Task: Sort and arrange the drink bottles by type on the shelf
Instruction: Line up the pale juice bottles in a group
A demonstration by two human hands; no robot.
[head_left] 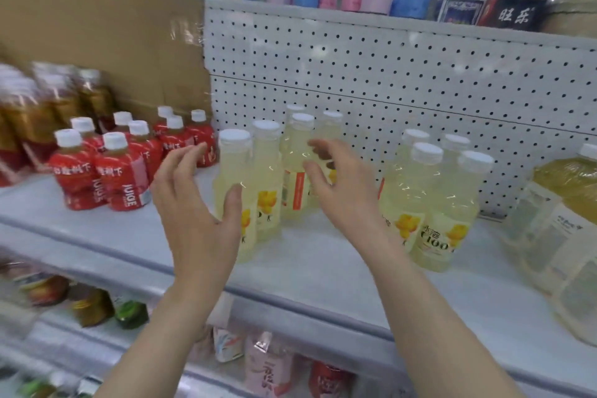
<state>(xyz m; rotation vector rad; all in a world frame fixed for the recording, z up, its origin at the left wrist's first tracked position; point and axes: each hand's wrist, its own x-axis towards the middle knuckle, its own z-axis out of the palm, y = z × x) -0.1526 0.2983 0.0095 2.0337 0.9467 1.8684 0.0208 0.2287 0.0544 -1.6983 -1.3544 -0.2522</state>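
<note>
While left hand (pixel 197 203), right hand (pixel 342 184) hold nothing, fingers (pixel 187 158) apart: red juice bottles (pixel 119 171) grouped left of fingers; lemon drink bottles (pixel 436 213) split around right fingers, unmerged.

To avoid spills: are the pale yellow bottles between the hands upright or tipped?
Upright: the pale yellow bottles stand on the shelf, white caps on top.

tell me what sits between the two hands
Head view: white-capped pale yellow drink bottles stand between the left hand and right hand.
</note>
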